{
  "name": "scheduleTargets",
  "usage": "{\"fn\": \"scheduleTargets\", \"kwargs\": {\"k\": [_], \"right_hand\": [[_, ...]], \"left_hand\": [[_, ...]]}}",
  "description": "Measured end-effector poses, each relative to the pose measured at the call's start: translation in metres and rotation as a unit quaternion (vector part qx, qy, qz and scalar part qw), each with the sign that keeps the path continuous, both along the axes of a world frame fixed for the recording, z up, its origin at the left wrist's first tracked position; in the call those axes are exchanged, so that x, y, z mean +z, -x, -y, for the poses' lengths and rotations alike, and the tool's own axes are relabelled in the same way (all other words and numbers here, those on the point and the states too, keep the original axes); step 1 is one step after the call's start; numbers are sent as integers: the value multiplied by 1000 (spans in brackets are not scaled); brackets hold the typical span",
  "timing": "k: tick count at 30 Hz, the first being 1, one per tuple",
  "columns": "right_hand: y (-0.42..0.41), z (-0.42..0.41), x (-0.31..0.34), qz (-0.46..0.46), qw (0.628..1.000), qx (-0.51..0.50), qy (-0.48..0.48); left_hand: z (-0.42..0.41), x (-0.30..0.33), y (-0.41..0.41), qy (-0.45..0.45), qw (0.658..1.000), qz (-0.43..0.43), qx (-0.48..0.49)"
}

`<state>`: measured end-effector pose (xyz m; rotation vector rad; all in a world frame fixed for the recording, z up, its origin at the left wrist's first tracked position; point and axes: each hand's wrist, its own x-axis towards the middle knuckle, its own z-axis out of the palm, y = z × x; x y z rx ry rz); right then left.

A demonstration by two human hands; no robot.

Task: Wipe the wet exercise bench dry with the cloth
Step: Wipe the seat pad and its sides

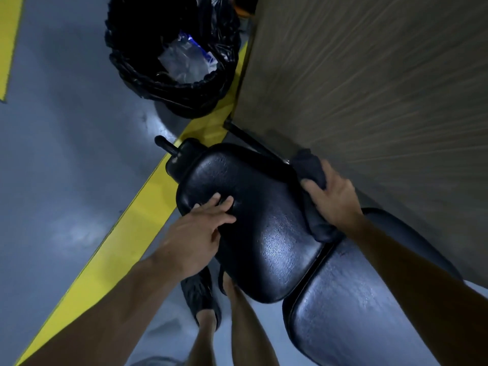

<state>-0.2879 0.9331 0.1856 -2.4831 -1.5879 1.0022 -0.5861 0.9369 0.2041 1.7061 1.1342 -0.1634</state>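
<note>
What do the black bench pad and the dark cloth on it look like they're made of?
The black padded bench seat looks like vinyl or leather-like upholstery: it is glossy, with fine grain showing in the highlights. The dark crumpled cloth under the right hand looks like soft, matte woven or knitted fabric: it bunches in folds and shows no shine.

Wooden wall (pixel 369 88) tight along the right edge of the bench's seat pad (pixel 264 228), leaving only a narrow gap there, filled by the dark cloth (pixel 314 180) and the right hand (pixel 335 196). Left half of the pad partly taken by the left hand (pixel 195 233). Open grey floor (pixel 66 154) to the left. Black-lined bin (pixel 174 56) beyond the pad's far end, apart from it. Leg and shoe (pixel 200 294) close under the near-left edge.
</note>
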Motion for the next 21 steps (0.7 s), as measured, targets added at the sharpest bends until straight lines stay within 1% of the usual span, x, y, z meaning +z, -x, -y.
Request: {"fn": "scheduleTargets", "kwargs": {"k": [2, 5, 6, 8, 9, 10, 12, 13, 14, 15, 17, 18, 19, 21], "right_hand": [[-3, 0, -6, 18, 1000, -16, 19], [32, -36, -14, 71, 996, 5, 61], [51, -54, -15, 66, 995, 21, 69], [98, -94, -23, 2, 996, 60, 60], [125, -110, -25, -29, 994, 96, 46], [152, -122, -26, -44, 986, 155, 32], [190, -124, -22, -30, 951, 308, 8], [196, -117, -20, -23, 934, 357, -7], [193, -110, -17, -31, 927, 373, -25], [183, -106, -15, -59, 930, 361, -37], [154, -101, -14, -137, 952, 268, -53], [136, -99, -16, -140, 966, 210, -47], [117, -98, -18, -126, 980, 153, -21], [93, -94, -21, -84, 993, 75, 35]], "left_hand": [[2, -2, 0, -5, 1000, 12, 8], [4, -4, 3, -10, 999, 32, 25], [5, -5, 3, -14, 999, 39, 28], [6, -9, 3, -18, 998, 49, 37], [7, -10, 2, -18, 998, 51, 40], [8, -11, 3, -16, 998, 52, 42], [9, -12, 2, -15, 997, 50, 50], [9, -13, 1, -14, 997, 49, 52], [9, -13, 1, -12, 997, 50, 53], [9, -12, 1, -11, 997, 52, 54], [9, -12, 2, -10, 997, 60, 54], [8, -12, 3, -9, 996, 65, 53], [8, -12, 3, -8, 996, 72, 55], [11, -14, 5, -6, 994, 88, 66]]}}
